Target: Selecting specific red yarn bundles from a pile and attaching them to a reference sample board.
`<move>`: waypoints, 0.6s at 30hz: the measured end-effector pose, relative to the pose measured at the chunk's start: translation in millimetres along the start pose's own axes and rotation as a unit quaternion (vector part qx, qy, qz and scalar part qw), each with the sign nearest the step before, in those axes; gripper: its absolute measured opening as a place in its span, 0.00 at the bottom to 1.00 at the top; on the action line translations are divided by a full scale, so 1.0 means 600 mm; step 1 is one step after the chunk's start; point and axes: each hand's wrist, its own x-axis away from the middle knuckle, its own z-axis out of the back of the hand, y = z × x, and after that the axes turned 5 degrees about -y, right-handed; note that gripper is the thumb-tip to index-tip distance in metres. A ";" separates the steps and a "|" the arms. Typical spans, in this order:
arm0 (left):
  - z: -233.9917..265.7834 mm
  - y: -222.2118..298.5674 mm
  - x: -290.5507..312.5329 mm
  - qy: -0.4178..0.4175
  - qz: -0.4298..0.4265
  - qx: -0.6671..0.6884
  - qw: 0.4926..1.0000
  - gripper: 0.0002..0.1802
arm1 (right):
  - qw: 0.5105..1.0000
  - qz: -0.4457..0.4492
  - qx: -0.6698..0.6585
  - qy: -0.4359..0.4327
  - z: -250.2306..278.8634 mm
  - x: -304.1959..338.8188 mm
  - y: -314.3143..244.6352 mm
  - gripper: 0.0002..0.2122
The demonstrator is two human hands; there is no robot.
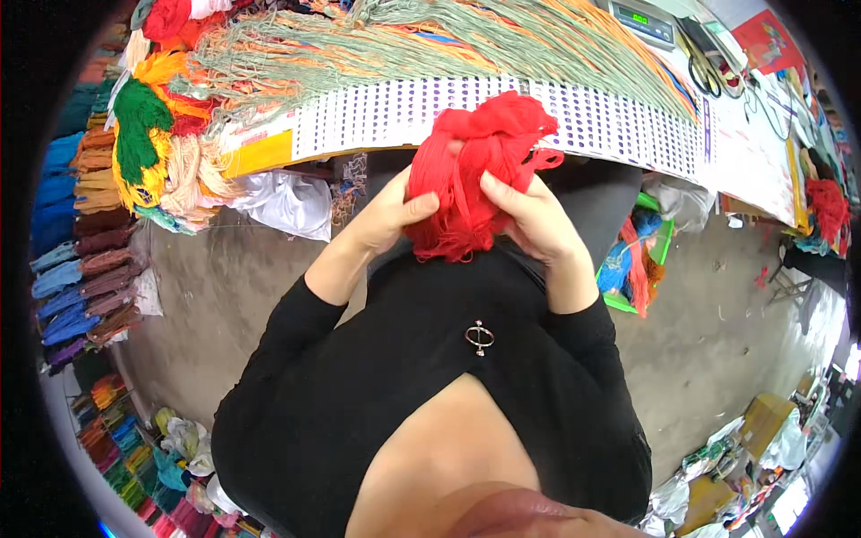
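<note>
Table (pixel 744 152) bears a dotted chart (pixel 430 112); thread skeins (pixel 377 45); scale (pixel 641 20).

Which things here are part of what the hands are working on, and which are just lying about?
In hand:
red yarn bundle, held by left hand and right hand

Lying about:
grey-green and orange tassels
dotted card sheet
scale
scissors
green tray of yarn
</note>
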 end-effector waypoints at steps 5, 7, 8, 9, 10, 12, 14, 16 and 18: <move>0.008 -0.004 0.000 0.072 -0.054 0.073 0.993 0.19 | 0.993 0.049 0.105 0.015 -0.001 0.045 -0.049 0.18; 0.008 0.026 0.003 0.066 -0.079 0.098 0.990 0.19 | 0.994 0.064 0.085 -0.036 0.010 0.064 -0.073 0.20; 0.014 0.034 0.005 0.068 -0.084 0.119 0.987 0.19 | 0.996 0.068 0.047 -0.042 0.013 0.076 -0.077 0.21; 0.015 0.039 0.006 0.069 -0.085 0.120 0.987 0.19 | 0.996 0.071 0.009 -0.049 0.015 0.084 -0.079 0.22; 0.014 0.045 0.006 0.049 -0.107 0.081 0.990 0.18 | 0.990 0.104 0.042 -0.088 0.024 0.081 -0.077 0.23; 0.013 0.040 0.009 0.060 -0.127 -0.017 0.990 0.17 | 0.981 0.141 0.042 -0.123 0.032 0.064 -0.055 0.24; 0.009 0.042 -0.001 0.029 -0.169 -0.275 0.946 0.16 | 0.990 0.106 0.032 -0.090 0.040 0.041 -0.026 0.20; 0.001 0.049 -0.017 0.031 -0.195 -0.331 0.923 0.15 | 0.980 0.053 -0.182 -0.066 0.048 0.013 0.020 0.19; 0.022 0.020 -0.029 0.054 -0.173 -0.193 0.964 0.21 | 0.955 0.036 -0.293 -0.028 0.033 -0.010 0.030 0.20</move>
